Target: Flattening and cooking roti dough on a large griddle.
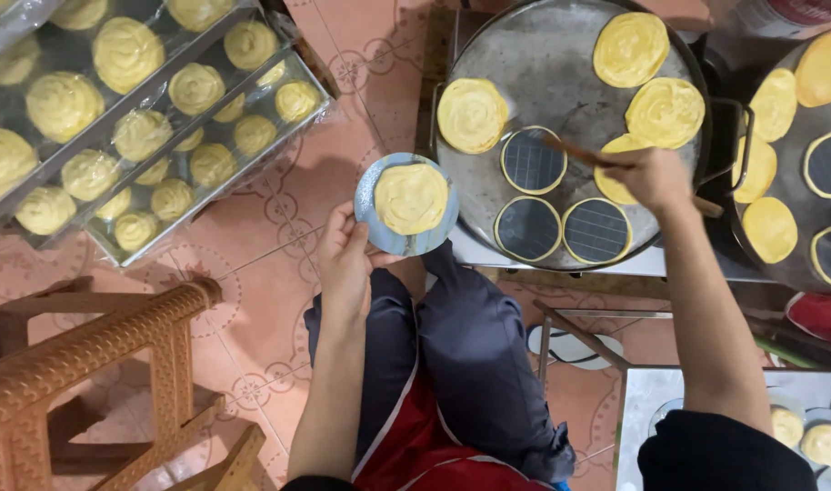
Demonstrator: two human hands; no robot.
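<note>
Holding a small blue plate [372, 205] with one flattened dough round [411, 197] in the left hand [345, 264]; right hand [654, 175] is gripping a wooden stick [575, 152] over the round griddle [543, 82]. Four rounds are cooking there beside three grid presses; trays of dough coils [125, 118] are waiting on the floor.

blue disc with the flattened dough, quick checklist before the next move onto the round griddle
1. Dough round sits centred on the blue disc: ok.
2. Left hand grips the disc's lower edge: ok.
3. Bare spot on the griddle: ok, its middle and upper left are bare.
4. Right hand holds the wooden stick, tip over the griddle: ok.
5. Dark grid presses cover three pieces: ok; doneness underneath: cannot tell.
6. Griddle hot: cannot tell.
</note>
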